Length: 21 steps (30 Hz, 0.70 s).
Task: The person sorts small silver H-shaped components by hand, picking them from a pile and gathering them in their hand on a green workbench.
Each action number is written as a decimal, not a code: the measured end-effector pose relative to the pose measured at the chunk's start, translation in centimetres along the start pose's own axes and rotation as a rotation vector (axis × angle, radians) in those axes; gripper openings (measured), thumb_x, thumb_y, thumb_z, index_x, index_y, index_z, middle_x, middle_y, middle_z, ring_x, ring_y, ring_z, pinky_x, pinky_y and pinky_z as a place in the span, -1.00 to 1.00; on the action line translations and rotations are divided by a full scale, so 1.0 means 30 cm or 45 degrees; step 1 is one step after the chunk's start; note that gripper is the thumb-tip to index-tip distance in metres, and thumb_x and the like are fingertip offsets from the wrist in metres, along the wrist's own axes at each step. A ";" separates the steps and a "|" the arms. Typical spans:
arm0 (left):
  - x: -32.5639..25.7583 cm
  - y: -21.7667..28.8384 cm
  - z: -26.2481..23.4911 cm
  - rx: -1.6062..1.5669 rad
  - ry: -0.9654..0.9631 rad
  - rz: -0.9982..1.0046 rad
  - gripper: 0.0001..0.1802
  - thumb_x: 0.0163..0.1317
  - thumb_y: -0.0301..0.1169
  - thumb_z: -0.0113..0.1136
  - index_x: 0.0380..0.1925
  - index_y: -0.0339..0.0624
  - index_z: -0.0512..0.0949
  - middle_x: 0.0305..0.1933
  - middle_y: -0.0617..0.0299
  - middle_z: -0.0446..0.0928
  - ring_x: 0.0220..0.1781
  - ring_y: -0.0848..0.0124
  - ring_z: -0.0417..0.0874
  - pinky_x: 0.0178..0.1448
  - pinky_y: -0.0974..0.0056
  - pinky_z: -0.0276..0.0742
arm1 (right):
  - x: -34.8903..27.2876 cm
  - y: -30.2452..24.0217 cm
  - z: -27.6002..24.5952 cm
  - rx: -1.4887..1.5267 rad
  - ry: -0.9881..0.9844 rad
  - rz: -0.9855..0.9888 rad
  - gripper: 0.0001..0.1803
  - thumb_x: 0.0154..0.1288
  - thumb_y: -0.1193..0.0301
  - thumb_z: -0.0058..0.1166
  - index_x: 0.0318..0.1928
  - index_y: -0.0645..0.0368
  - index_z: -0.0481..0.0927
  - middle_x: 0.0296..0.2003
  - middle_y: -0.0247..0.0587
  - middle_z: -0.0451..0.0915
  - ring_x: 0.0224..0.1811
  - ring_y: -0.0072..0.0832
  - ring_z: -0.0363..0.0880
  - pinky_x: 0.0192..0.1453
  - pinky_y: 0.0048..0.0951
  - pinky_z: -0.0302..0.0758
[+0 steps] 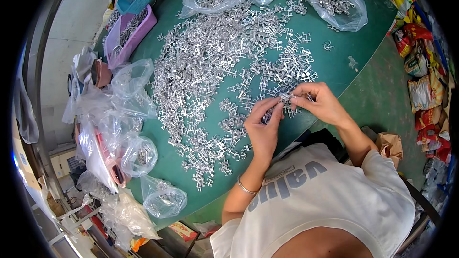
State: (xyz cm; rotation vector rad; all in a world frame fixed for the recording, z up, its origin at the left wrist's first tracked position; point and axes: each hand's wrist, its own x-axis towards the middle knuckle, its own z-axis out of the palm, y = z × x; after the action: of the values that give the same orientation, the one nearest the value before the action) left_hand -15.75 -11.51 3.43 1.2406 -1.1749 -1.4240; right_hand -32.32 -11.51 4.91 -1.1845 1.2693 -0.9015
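Together, hands pinch metal parts above green table; colourful packets beside green floor.

Across from me, the left hand and right hand nearly meet, fingers pinched, forearms slanting inward.

The clearest lettering is on the person's white T-shirt: one word in large, rounded, grey-blue letters running slantwise across the chest (partly lost in the folds of the cloth), with a smaller grey print next to it, too fine to read. The red and yellow packages along the right side carry colourful printing, but it is too small and too bent by the lens to make out.
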 end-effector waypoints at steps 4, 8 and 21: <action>-0.010 -0.004 0.003 0.353 0.060 0.377 -0.85 0.04 -0.63 0.18 -0.33 -0.37 0.57 -0.35 0.18 0.53 -0.51 0.55 0.50 -0.46 0.52 0.37 | -0.005 0.014 0.027 -0.115 0.111 -0.093 -0.90 0.13 0.48 0.09 -0.42 0.29 0.54 -0.60 -0.36 0.52 -0.56 -0.73 0.35 -0.52 -0.60 0.25; -0.009 0.002 0.003 0.664 0.135 0.837 -0.85 0.03 -0.64 0.17 -0.34 -0.38 0.56 -0.34 0.14 0.52 -0.51 0.53 0.51 -0.45 0.51 0.38 | -0.014 0.010 0.050 -0.246 0.227 -0.284 -0.91 0.11 0.51 0.08 -0.44 0.30 0.52 -0.63 -0.28 0.49 -0.61 -0.67 0.36 -0.56 -0.55 0.25; 0.004 -0.020 -0.029 0.013 0.031 -0.053 -0.88 0.09 -0.57 0.16 -0.33 -0.33 0.58 -0.50 0.23 0.50 -0.60 0.61 0.38 -0.57 0.57 0.19 | -0.004 0.030 0.036 -0.404 0.149 -0.443 -0.90 0.08 0.49 0.11 -0.40 0.29 0.53 -0.51 -0.12 0.54 -0.52 -0.37 0.51 -0.48 -0.44 0.39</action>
State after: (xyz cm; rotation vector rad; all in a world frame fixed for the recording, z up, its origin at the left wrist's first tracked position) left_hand -14.92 -11.63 2.77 1.2934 -1.1472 -1.4311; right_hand -31.38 -11.05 3.97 -1.6597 1.3576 -1.0587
